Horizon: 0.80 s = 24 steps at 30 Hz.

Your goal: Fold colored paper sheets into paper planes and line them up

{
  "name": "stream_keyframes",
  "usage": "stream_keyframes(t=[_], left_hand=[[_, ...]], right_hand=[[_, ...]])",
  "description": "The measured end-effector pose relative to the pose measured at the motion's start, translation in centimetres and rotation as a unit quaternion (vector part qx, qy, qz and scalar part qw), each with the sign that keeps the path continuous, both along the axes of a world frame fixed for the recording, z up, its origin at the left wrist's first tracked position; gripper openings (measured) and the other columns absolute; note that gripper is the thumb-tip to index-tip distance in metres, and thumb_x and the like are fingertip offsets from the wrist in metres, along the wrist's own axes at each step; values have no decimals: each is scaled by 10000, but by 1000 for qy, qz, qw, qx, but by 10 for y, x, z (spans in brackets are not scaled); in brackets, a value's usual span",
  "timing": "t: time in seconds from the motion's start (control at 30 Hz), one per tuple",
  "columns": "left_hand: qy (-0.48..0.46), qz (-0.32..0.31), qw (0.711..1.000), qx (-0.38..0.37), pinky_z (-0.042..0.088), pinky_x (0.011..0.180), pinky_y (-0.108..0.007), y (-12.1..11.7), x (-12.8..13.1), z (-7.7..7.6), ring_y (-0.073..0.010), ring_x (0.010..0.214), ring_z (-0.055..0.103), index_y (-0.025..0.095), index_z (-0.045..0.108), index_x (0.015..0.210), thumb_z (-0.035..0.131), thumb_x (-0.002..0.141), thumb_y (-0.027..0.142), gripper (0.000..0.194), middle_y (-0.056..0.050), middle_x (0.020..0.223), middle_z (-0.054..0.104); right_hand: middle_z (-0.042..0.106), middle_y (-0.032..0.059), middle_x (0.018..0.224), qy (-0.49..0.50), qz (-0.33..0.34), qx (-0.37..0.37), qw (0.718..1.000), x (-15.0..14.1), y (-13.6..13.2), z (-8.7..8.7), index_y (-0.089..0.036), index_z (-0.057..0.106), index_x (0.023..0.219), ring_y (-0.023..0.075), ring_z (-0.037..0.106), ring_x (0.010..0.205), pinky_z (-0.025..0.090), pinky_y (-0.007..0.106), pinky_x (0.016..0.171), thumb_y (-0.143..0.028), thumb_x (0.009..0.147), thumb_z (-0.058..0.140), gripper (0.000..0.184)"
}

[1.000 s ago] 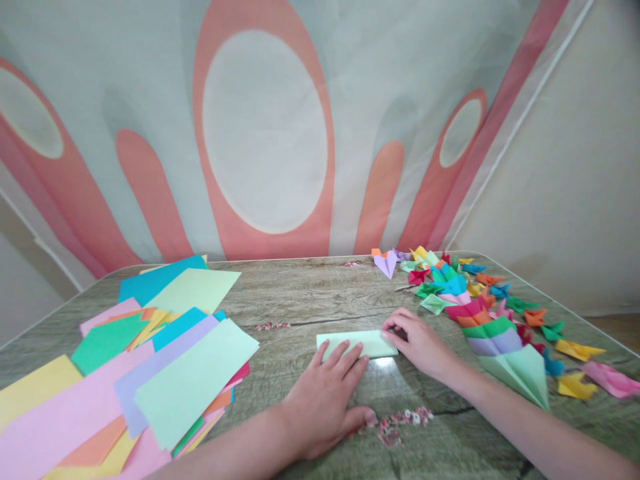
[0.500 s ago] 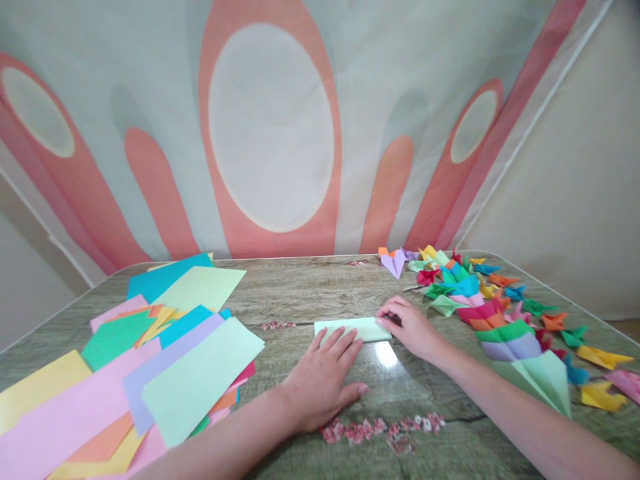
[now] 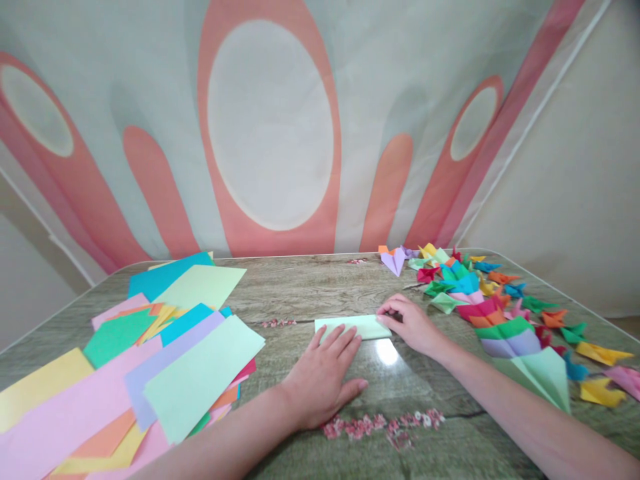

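A folded strip of pale green paper (image 3: pixel 364 327) lies flat on the table, its long side running left to right. My left hand (image 3: pixel 327 377) rests on it with fingers spread, the fingertips pressing its lower left part and the thumb on the tabletop. At the strip's upper right corner is my right hand (image 3: pixel 407 325), thumb and forefinger pinched together on the paper. The left fingers cover part of the strip's front edge.
Loose coloured sheets, a pale green one (image 3: pixel 205 380) on top, are heaped on the left. Several folded paper planes, including a large green one (image 3: pixel 543 373), and small folded figures (image 3: pixel 603 392) fill the right side of the wood-patterned table (image 3: pixel 300 283). Behind hangs a pink-and-grey printed cloth (image 3: pixel 270 127).
Almost nothing differs. My right fingers stay at the strip's right corner with a very slight shift, and my left hand holds its place.
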<state>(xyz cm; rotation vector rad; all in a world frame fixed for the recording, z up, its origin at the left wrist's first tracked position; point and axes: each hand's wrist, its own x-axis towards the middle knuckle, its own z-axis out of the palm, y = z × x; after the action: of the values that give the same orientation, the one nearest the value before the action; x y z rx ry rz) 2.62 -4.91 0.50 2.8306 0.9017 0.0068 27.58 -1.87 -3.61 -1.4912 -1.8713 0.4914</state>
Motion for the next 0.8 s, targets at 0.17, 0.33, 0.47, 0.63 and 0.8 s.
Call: stream_keyframes(t=[0.17,0.33,0.47,0.63,0.8], left_hand=[[-3,3,1000,-2,90,1105,-445,-1,0,0,-239,1363,129,192,197,1413,196,909,552,620,-68,1477,226],[-16,8,1000,-9,89,1105,-439,-1,0,-1,-238,1357,152,198,205,1412,167,902,575,636,-67,1473,238],[-21,11,1000,-12,94,1105,-438,-2,0,-1,-242,1357,151,194,213,1410,163,900,579,641,-66,1474,235],[-22,6,1000,-7,97,1107,-430,-1,-1,-1,-234,1361,139,190,213,1410,170,903,572,636,-64,1474,234],[-31,6,999,4,98,1106,-433,-1,-2,-5,-244,1359,148,196,223,1407,207,902,565,625,-68,1473,236]], right_hand=[[554,39,820,-1,-2,0,1000,1,0,-2,-182,663,798,163,544,744,440,299,681,-299,783,579,144],[552,40,830,-3,-2,-10,1000,1,1,-2,-182,662,809,165,544,744,443,308,684,-291,785,573,142],[548,37,827,-1,-3,-11,1000,2,1,-3,-183,659,804,164,542,738,442,308,686,-283,783,574,133],[545,35,822,-2,-4,-9,1000,2,0,-3,-183,657,802,164,542,744,440,304,694,-279,786,572,129],[545,36,820,-3,-3,-11,1000,3,1,-4,-185,660,800,165,542,744,440,304,695,-277,781,578,124]])
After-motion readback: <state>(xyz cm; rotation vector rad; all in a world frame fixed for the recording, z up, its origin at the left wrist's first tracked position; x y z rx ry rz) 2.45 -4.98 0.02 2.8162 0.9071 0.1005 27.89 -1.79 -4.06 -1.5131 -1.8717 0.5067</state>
